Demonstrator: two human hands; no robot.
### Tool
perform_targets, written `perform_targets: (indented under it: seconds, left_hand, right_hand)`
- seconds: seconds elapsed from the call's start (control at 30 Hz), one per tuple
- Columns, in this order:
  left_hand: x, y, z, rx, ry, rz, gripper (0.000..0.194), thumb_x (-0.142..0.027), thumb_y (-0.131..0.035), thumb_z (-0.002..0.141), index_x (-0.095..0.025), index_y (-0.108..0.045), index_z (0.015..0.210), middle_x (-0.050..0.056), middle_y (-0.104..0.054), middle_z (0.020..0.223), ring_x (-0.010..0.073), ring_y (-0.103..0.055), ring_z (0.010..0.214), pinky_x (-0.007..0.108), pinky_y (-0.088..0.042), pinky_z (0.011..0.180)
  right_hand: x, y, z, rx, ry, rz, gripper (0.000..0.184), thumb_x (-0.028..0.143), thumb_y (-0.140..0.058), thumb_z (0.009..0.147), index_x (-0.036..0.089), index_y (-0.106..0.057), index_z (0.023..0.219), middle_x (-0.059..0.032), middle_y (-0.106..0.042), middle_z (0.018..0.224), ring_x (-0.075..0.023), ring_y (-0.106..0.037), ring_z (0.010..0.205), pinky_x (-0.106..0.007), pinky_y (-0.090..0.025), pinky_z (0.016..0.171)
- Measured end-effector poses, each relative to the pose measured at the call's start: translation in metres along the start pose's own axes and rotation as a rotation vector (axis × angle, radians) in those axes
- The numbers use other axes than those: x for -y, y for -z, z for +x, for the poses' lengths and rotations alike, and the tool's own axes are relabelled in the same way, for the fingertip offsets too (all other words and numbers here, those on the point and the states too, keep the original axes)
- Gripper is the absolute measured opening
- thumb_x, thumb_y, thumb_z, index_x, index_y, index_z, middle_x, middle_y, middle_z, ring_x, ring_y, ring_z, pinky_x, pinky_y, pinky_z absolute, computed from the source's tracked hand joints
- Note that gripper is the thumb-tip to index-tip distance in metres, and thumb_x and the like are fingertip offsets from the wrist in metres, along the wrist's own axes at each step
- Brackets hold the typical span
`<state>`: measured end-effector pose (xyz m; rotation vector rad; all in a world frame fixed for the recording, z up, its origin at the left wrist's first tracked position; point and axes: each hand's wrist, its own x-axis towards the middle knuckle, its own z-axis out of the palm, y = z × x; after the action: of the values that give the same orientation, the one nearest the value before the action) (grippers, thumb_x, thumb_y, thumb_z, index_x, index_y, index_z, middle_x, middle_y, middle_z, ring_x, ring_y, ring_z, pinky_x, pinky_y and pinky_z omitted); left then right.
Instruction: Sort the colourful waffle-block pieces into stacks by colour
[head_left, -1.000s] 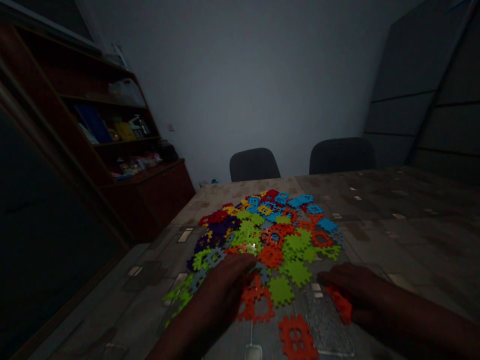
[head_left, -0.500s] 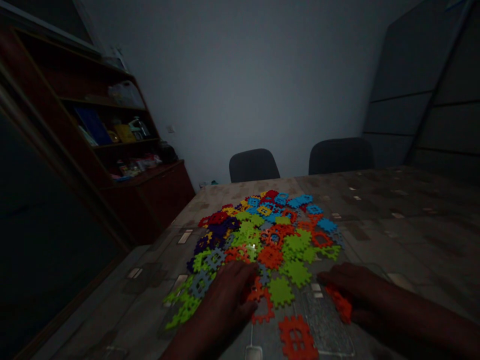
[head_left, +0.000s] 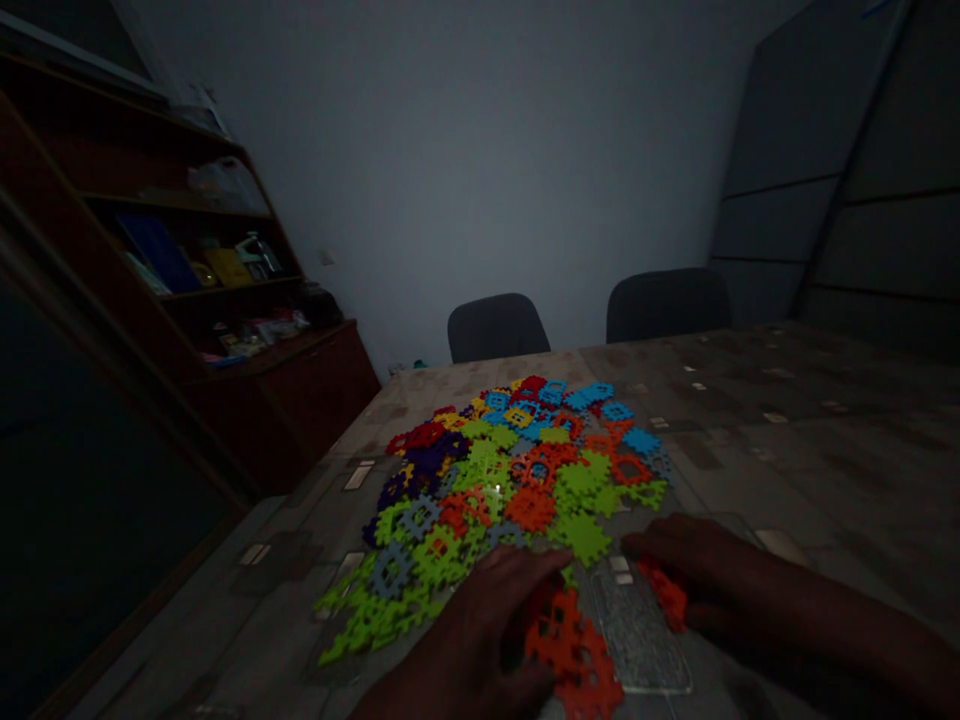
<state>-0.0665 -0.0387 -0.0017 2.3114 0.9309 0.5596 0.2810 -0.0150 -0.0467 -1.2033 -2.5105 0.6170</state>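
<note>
My left hand (head_left: pixel 499 625) is low over the near side of a pile of toothed plastic building tiles. Its thumb and fingers curl round an orange window tile (head_left: pixel 553 625), which touches or overlaps another orange tile (head_left: pixel 592 685) on the table. To the right, my right hand (head_left: pixel 694 565) grips a small stack of orange tiles (head_left: pixel 664 595) at the tabletop, and its fingers partly hide them. Lime green tiles (head_left: pixel 583 538) and a grey tile (head_left: pixel 390 570) lie close to the left hand. My left palm covers part of the pile.
Red, purple, yellow and blue tiles (head_left: pixel 641 440) make up the far part of the pile. A patterned cloth covers the table (head_left: pixel 750 440). Two dark chairs (head_left: pixel 499 328) stand behind it, and a wooden shelf cabinet (head_left: pixel 315 380) is at the left.
My left hand has moved right and nearer, bringing an orange tile against the window tile at the front. My right hand keeps its orange stack nearly in place. The view has shifted slightly.
</note>
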Motion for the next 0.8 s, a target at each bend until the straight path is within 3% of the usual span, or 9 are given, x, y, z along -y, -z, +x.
perform_targets:
  seconds: [0.13,0.2,0.3,0.4,0.5,0.57,0.67,0.8]
  left_hand:
    - [0.003,-0.01,0.005,0.061,-0.255,-0.095,0.087,-0.01,-0.068,0.089,-0.044,-0.031,0.16,0.005,-0.063,0.142,0.0266,-0.061,0.127,0.046,-0.051,0.11]
    - [0.003,-0.011,0.004,0.104,-0.287,-0.133,0.084,-0.008,-0.062,0.093,-0.046,-0.029,0.16,0.003,-0.06,0.149,0.0255,-0.057,0.136,0.045,-0.048,0.115]
    - [0.002,-0.008,-0.001,0.173,-0.196,-0.169,0.08,-0.01,-0.058,0.098,-0.051,-0.028,0.16,-0.002,-0.049,0.162,0.0245,-0.048,0.148,0.044,-0.041,0.123]
    - [0.005,-0.01,-0.005,0.181,-0.099,-0.15,0.072,-0.026,-0.066,0.101,-0.047,-0.031,0.16,0.002,-0.045,0.165,0.0281,-0.045,0.15,0.048,-0.04,0.123]
    - [0.013,-0.024,-0.004,0.086,-0.047,0.01,0.077,-0.049,-0.08,0.09,-0.032,-0.042,0.154,0.012,-0.056,0.153,0.0356,-0.054,0.138,0.056,-0.044,0.116]
    - [0.017,-0.036,-0.001,0.043,-0.043,0.135,0.075,-0.059,-0.077,0.089,-0.027,-0.046,0.15,0.013,-0.064,0.141,0.0353,-0.06,0.126,0.055,-0.047,0.11]
    - [0.015,-0.046,0.003,0.074,-0.063,0.248,0.07,-0.064,-0.065,0.097,-0.024,-0.047,0.151,0.013,-0.068,0.131,0.0315,-0.064,0.114,0.048,-0.05,0.102]
    - [0.009,-0.048,0.005,0.156,0.018,0.313,0.079,-0.063,-0.072,0.093,-0.02,-0.045,0.154,0.015,-0.068,0.127,0.0324,-0.064,0.11,0.047,-0.05,0.097]
  right_hand:
    - [0.003,0.001,0.001,0.004,-0.006,0.016,0.063,0.012,-0.07,0.085,0.033,-0.061,0.143,-0.0079,-0.069,0.129,-0.0273,-0.062,0.115,-0.041,-0.051,0.097]
    - [0.003,0.002,0.0,0.009,-0.015,0.014,0.064,0.011,-0.07,0.083,0.032,-0.061,0.143,-0.0086,-0.068,0.129,-0.0278,-0.062,0.116,-0.041,-0.051,0.098]
    - [0.004,0.003,-0.001,0.009,-0.026,0.01,0.065,0.011,-0.07,0.082,0.032,-0.061,0.143,-0.009,-0.067,0.133,-0.0284,-0.061,0.12,-0.041,-0.05,0.099]
    - [0.007,0.005,0.0,0.02,-0.021,0.009,0.059,0.015,-0.07,0.084,0.032,-0.062,0.14,-0.009,-0.067,0.134,-0.0289,-0.061,0.121,-0.041,-0.051,0.099]
    - [0.013,0.009,0.002,0.033,-0.032,0.011,0.058,0.014,-0.067,0.084,0.032,-0.064,0.139,-0.0098,-0.067,0.133,-0.0295,-0.062,0.119,-0.043,-0.051,0.098]
    - [0.017,0.012,0.003,0.032,-0.032,0.019,0.057,0.015,-0.066,0.084,0.031,-0.064,0.139,-0.0107,-0.068,0.131,-0.0299,-0.063,0.118,-0.044,-0.051,0.098]
    - [0.019,0.015,0.005,0.047,-0.01,0.033,0.048,0.018,-0.067,0.085,0.029,-0.067,0.132,-0.0108,-0.071,0.124,-0.0296,-0.065,0.112,-0.042,-0.052,0.093]
    - [0.014,0.01,0.004,0.017,-0.007,0.034,0.051,0.015,-0.068,0.084,0.032,-0.066,0.132,-0.0094,-0.07,0.126,-0.03,-0.064,0.114,-0.043,-0.052,0.094]
